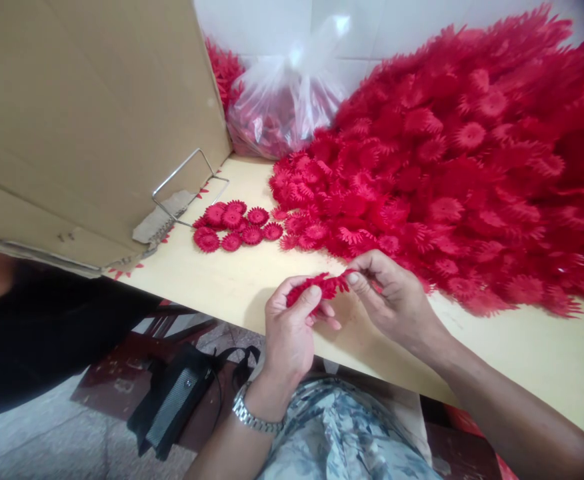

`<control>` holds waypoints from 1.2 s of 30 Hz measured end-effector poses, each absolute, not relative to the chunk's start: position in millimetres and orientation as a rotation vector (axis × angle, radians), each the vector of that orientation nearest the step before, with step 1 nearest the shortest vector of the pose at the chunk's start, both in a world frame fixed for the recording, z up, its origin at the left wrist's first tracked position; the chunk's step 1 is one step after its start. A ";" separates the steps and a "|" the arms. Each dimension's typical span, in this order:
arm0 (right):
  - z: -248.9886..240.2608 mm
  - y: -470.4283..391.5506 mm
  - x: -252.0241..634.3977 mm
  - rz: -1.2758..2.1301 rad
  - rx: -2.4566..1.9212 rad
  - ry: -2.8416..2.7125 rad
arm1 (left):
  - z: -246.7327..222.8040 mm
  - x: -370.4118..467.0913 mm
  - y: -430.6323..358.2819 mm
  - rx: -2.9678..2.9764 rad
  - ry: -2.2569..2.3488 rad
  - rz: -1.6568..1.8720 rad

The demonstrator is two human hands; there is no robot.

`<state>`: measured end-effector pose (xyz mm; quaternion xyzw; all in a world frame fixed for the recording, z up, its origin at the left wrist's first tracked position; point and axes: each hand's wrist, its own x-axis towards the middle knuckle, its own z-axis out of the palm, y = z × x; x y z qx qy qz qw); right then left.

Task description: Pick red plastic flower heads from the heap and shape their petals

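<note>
Close above the table's front edge, my left hand (292,323) is closed around red fabric flower pieces (326,287), its thumb pressing on them. My right hand (397,297) pinches the right end of the same red pieces between thumb and fingertips. How many pieces are held I cannot tell, since the fingers cover part of them. Beyond my hands lies a small group of round red flower pieces (232,219) with fringed edges. A large heap of similar red flower pieces (442,173) fills the right and back of the table.
A tall cardboard sheet (97,120) stands at the left, with a bent wire stand (177,175) against it. A tied clear plastic bag (287,100) sits at the back. Below the pale tabletop (212,277), a black bag (175,400) rests on a dark bench. Another person's dark clothing (47,333) shows at left.
</note>
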<state>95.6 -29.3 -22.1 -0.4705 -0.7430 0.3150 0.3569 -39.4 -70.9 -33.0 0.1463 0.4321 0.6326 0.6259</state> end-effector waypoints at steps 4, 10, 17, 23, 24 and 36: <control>-24.5 -29.3 94.7 1.012 -1.150 -1.885 | -33.0 -40.3 -69.9 0.326 1.003 1.490; -26.3 -27.3 92.7 1.222 -1.084 -1.687 | -32.2 -41.0 -68.2 0.318 1.013 1.500; -20.0 -27.2 87.2 1.474 -0.987 -1.489 | -31.5 -38.8 -66.8 0.323 1.038 1.475; -22.3 -29.4 89.2 1.489 -1.003 -1.569 | -28.4 -39.1 -65.6 0.310 1.052 1.505; -22.7 -29.5 90.0 1.475 -0.998 -1.592 | -28.1 -39.2 -64.9 0.309 1.055 1.508; -15.3 -27.5 87.1 1.365 -0.959 -1.522 | -28.9 -35.9 -65.2 0.345 1.120 1.472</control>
